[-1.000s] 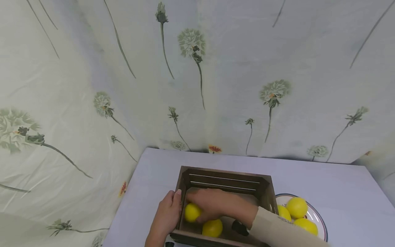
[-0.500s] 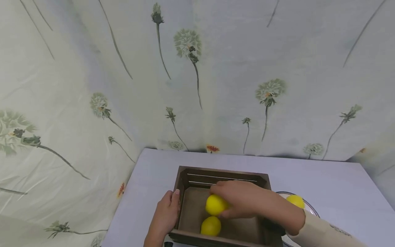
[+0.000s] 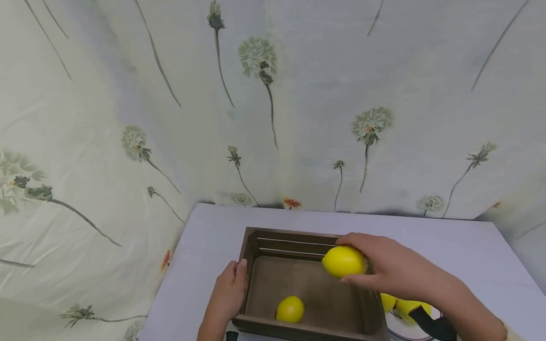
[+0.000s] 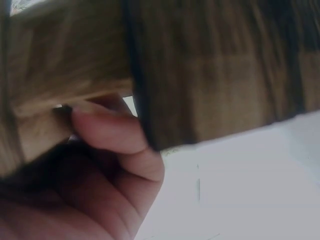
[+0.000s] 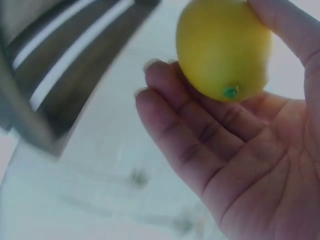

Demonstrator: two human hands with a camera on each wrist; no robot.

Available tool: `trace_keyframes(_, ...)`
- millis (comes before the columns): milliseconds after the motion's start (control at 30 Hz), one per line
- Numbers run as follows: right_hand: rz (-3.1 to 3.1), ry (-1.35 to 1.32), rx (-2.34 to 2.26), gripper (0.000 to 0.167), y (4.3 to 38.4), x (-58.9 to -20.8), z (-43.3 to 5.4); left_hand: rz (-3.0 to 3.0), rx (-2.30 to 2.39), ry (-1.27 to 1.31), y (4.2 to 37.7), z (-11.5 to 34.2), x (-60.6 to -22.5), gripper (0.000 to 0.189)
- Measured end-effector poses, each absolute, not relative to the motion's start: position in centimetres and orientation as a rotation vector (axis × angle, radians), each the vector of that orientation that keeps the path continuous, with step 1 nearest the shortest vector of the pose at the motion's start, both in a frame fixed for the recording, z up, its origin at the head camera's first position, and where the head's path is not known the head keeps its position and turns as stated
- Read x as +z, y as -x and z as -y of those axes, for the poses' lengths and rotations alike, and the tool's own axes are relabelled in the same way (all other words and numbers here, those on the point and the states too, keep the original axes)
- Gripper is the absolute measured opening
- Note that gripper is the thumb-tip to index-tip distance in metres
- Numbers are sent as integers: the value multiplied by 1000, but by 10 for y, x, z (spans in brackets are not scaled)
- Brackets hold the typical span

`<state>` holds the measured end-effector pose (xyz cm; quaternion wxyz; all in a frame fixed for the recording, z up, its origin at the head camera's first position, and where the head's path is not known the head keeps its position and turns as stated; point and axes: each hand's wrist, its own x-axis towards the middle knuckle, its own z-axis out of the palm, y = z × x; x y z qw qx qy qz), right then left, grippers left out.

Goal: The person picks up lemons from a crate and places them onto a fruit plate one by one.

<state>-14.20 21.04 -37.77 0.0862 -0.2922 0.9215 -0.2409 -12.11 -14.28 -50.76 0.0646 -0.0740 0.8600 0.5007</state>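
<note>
My right hand (image 3: pixel 392 265) pinches a yellow lemon (image 3: pixel 343 261) between thumb and fingers, above the right end of a brown wooden crate (image 3: pixel 307 284). In the right wrist view the held lemon (image 5: pixel 222 50) shows a small green stem end, and the lower fingers stand off it. My left hand (image 3: pixel 228 291) grips the crate's left end wall. The left wrist view has that hand's fingers (image 4: pixel 117 131) curled at a gap between the slats. One more lemon (image 3: pixel 290 309) lies inside the crate by the near wall.
Right of the crate, a white plate (image 3: pixel 411 330) with a dark rim bears lemons (image 3: pixel 411 309), partly hidden by my right arm and its black wrist strap (image 3: pixel 432 326). A white cloth covers the table (image 3: pixel 213 232), and a dandelion-print curtain (image 3: pixel 307 118) hangs behind it.
My right hand has lifted one lemon from the crate's left side and carried it rightward and up to the right end. The left hand keeps its grip on the crate.
</note>
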Motion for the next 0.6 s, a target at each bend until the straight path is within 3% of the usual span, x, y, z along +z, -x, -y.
trace_keyframes(400, -2975, 456, -853, 57, 132, -423, -298, -2588, 1517, 231, 120, 142, -504, 51)
trace_keyframes(600, -2974, 180, -849, 72, 122, -456, -335, -2602, 1524, 216, 119, 140, -503, 50)
